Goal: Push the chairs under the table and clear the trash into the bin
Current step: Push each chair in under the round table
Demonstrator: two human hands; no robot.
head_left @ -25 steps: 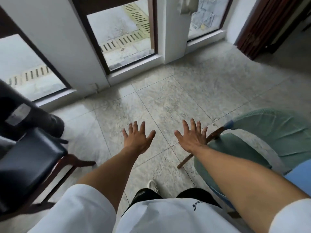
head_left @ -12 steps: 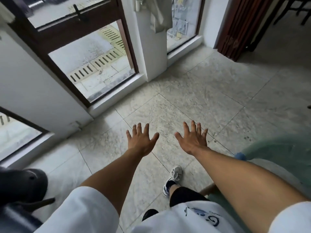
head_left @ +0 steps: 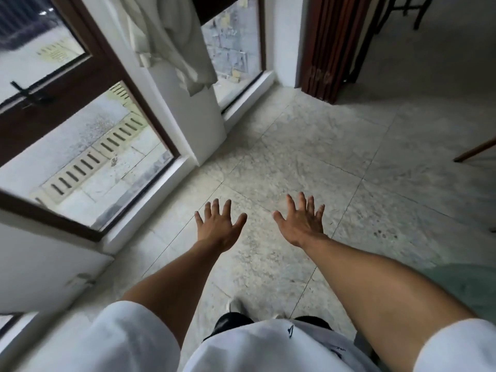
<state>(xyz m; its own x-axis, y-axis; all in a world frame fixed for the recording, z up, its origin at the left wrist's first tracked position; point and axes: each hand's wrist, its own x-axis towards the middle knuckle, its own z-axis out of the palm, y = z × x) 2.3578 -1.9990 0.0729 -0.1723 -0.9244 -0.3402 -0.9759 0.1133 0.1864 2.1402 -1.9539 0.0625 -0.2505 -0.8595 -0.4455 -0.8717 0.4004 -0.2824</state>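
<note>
Fingers of the left hand (head_left: 218, 226) and right hand (head_left: 302, 224) are spread, palms down, holding nothing above the tiled floor (head_left: 308, 146). Glazed door (head_left: 88, 146) stands far left. A green chair (head_left: 467, 288), blurred, lies near right, closest to the right hand. No table, trash or bin in view.

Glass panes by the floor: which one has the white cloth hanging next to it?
The narrow right pane, showing a stone wall outside. The white cloth hangs on the pillar at its left edge. The wide left pane, showing a slotted drain, has none.
</note>
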